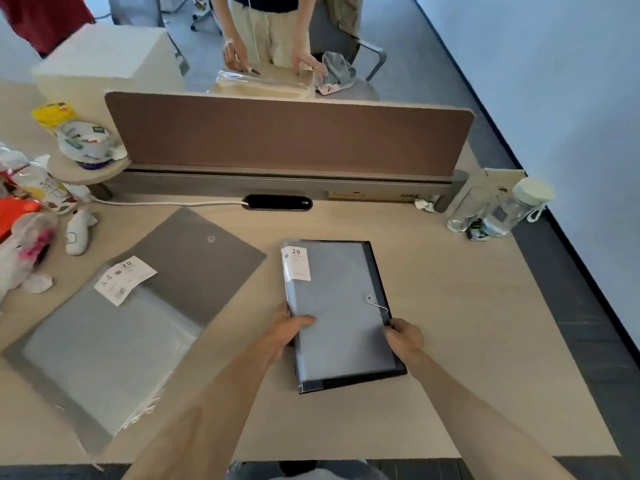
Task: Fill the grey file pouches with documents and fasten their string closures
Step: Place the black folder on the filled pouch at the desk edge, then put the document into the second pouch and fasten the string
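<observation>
**Both hands on the grey pouch at mid-desk**

Pale wood desk (pixel 450 341) stretches out below me, closed off at the back by a brown felt divider (pixel 287 133) and open along the near edge where my arms come in. Blue-grey floor (pixel 554 81) runs off to the right past the desk's dark edge.

I hold the grey file pouch (pixel 341 306) just right of centre, lying flat on a dark backing that shows as a black strip down its right side and along the near end. Its surface is a smooth, slightly glossy grey. A white label (pixel 296 263) marked "20" sits at its far left corner. Near the right edge a small round button (pixel 370 299) carries a thin string (pixel 379 306) that trails toward my right hand.

My left hand (pixel 289 329) grips the pouch's left edge, thumb on top, fingers curled underneath. My right hand (pixel 405 339) is closed at the right edge, fingertips pinched where the string ends; whether I hold the string itself or only the edge, I cannot tell.

To the left, well apart, a second pouch (pixel 194 268) lies open at an angle on a clear plastic sleeve (pixel 104 348) with a white tag.

Bare desk lies in front, behind and to the right of the pouch. A clear bottle (pixel 516 206) and a glass (pixel 467 209) stand at the far right corner; bags and wrappers (pixel 31 216) crowd the far left.
</observation>
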`<state>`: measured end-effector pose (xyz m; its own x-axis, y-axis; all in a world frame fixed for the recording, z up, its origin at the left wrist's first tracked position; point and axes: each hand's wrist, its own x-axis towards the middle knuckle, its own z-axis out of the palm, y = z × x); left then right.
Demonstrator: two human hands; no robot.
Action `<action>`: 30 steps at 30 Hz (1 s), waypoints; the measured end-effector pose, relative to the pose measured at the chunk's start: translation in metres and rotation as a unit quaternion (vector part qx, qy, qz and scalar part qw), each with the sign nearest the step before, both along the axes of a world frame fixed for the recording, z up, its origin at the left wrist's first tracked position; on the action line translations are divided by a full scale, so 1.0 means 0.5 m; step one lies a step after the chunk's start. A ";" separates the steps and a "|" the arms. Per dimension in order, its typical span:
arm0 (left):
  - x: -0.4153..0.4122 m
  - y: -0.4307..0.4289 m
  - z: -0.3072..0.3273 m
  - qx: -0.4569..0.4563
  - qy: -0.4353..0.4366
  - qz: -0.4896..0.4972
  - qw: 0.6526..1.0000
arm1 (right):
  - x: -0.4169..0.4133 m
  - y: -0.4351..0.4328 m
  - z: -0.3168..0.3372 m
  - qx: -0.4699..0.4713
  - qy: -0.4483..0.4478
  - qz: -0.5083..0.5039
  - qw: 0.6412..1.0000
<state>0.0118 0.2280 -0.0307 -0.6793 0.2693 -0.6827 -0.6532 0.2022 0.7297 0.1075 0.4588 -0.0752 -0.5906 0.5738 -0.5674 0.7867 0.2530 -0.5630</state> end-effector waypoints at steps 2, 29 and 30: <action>0.007 0.073 -0.006 -0.001 -0.006 -0.023 1.000 | 0.019 0.053 0.014 0.038 -0.004 -0.002 0.999; 0.015 -0.354 -0.014 -0.272 0.147 -0.012 0.951 | -0.207 -0.380 0.073 0.133 0.175 0.490 0.844; 0.017 -0.389 -0.015 -0.278 0.142 -0.012 0.950 | -0.216 -0.416 0.069 0.104 0.155 0.491 0.851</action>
<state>0.0205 0.0335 -0.0381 -0.8553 -0.0617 -0.5144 -0.4365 0.6207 0.6513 -0.0007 0.2508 -0.0406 -0.9462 -0.2126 -0.2438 -0.0388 0.8227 -0.5672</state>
